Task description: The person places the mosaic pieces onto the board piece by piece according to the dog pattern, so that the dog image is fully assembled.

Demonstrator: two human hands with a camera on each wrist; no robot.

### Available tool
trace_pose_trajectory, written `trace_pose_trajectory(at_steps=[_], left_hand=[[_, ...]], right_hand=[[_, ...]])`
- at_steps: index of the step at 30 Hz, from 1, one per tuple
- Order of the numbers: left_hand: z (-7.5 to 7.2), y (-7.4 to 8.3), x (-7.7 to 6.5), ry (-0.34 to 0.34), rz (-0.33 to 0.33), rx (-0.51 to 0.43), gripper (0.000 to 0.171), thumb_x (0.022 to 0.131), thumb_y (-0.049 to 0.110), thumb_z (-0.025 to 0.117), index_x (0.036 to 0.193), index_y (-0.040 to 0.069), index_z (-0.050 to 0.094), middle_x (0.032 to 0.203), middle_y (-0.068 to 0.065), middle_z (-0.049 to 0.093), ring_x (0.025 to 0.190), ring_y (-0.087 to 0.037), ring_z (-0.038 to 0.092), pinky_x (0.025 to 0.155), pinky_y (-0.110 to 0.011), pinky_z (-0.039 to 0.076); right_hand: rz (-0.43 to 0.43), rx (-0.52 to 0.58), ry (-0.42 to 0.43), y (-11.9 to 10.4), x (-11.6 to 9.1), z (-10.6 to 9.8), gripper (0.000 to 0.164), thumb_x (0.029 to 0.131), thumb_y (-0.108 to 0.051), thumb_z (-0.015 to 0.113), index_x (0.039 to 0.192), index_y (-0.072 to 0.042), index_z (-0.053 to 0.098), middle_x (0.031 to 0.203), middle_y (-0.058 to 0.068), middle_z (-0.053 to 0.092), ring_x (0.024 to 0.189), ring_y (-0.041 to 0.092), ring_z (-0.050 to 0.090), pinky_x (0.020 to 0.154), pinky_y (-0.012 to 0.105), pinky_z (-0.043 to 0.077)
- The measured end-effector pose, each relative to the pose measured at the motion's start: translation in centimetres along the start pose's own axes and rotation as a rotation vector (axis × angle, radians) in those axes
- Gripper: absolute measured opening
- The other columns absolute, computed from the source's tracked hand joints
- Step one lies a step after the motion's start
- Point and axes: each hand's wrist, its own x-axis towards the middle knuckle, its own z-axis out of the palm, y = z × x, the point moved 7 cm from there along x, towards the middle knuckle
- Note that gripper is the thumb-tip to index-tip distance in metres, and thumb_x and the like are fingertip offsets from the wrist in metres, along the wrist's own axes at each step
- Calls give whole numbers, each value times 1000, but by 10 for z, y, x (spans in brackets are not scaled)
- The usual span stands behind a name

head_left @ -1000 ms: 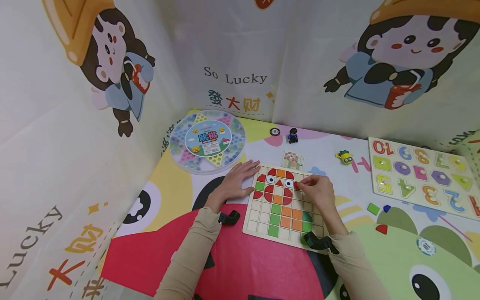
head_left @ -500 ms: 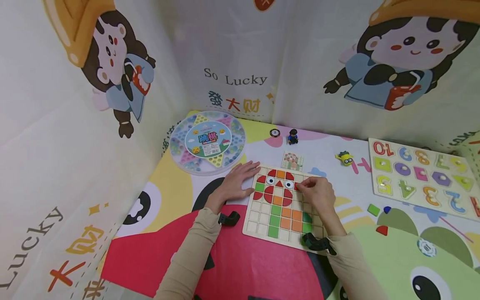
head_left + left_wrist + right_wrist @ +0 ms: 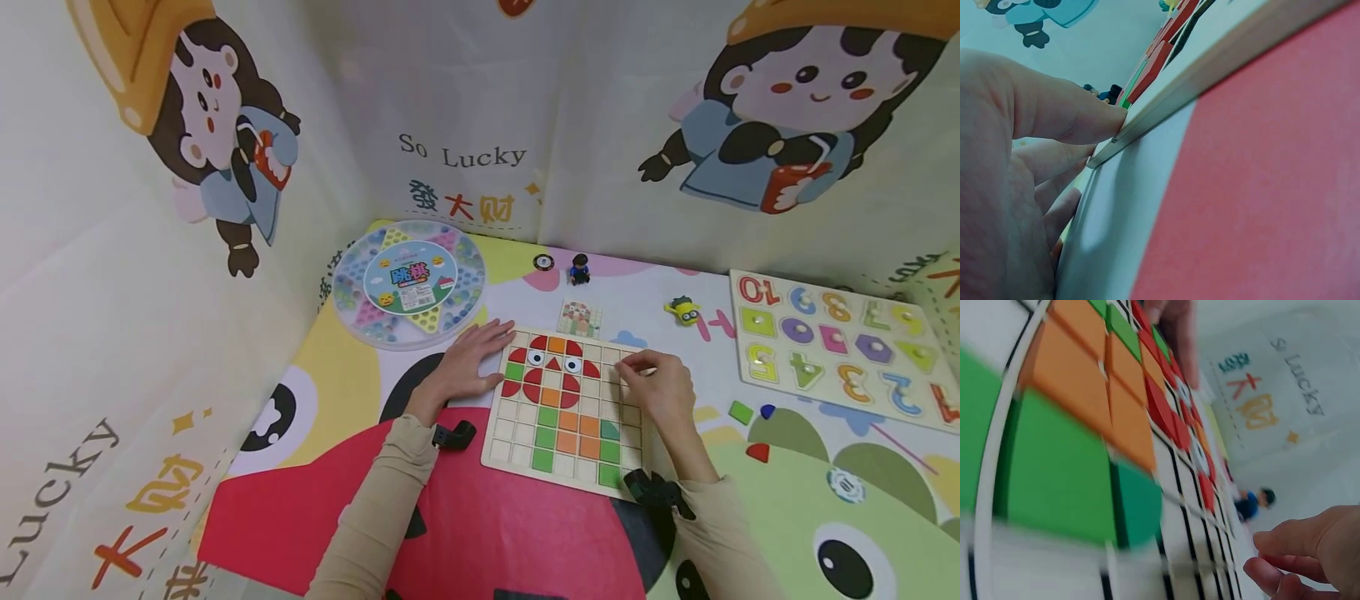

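Observation:
A wooden grid board [image 3: 512, 442] carries red, orange and green pieces that form an owl-like figure with two round eyes. My left hand [image 3: 467, 363] rests at its left corner, fingers extended and thumb against the edge; in the left wrist view the thumb [image 3: 1066, 112] touches the board's rim. Over the board's upper right side is my right hand [image 3: 660, 387]. In the right wrist view its thumb and fingers are slightly parted with nothing between them. A red piece [image 3: 591, 369] lies in the grid beside the right eye, left of this hand.
A small pattern card [image 3: 580, 318] lies behind the board. Loose green [image 3: 741, 412], blue [image 3: 767, 411] and red [image 3: 758, 452] pieces lie to its right. Around stand a round Chinese checkers box [image 3: 408, 283], a number puzzle [image 3: 847, 350], a toy figure [image 3: 579, 269] and a yellow toy [image 3: 682, 311].
My right hand has let go of the red piece beside the right eye and shifted right, leaving it in the grid. The left hand stays at the board's edge. The head view has shifted slightly.

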Motion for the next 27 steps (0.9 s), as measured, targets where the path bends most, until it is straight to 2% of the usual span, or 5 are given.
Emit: trace_pose_trajectory(at_steps=[9, 15, 18, 22, 27], left_hand=[[0, -1, 0, 15, 12, -4, 73, 87, 36, 57, 151, 6, 39, 160, -9, 30, 149, -30, 19, 121, -47, 10], [0, 2, 0, 26, 19, -10, 72, 86, 35, 57, 150, 5, 41, 159, -10, 32, 149, -30, 20, 121, -48, 12], [0, 3, 0, 27, 20, -13, 72, 87, 35, 57, 150, 5, 41, 159, -10, 32, 149, -30, 20, 121, -49, 12], [0, 2, 0, 23, 14, -10, 72, 87, 36, 57, 150, 6, 41, 159, -10, 32, 149, -30, 20, 121, -48, 11], [0, 1, -1, 22, 6, 4, 72, 86, 34, 57, 151, 7, 40, 159, -9, 31, 149, -29, 20, 121, -48, 12]], right_hand=[[17, -49, 91, 41, -17, -56, 22, 90, -18, 70, 99, 2, 74, 92, 22, 71, 71, 29, 66, 48, 23, 44], [103, -123, 87, 82, -37, -90, 32, 91, -22, 68, 107, 5, 71, 97, 24, 71, 62, 9, 59, 46, 24, 41], [147, -196, 70, 101, -46, -104, 36, 90, -24, 68, 110, 6, 69, 97, 24, 71, 65, 20, 67, 47, 26, 40], [227, -261, 8, 121, -53, -114, 43, 88, -29, 71, 114, 6, 67, 104, 27, 69, 91, 44, 64, 51, 30, 41], [271, -269, -84, 134, -55, -111, 48, 88, -35, 71, 116, 3, 67, 109, 28, 66, 93, 45, 60, 55, 34, 42]])
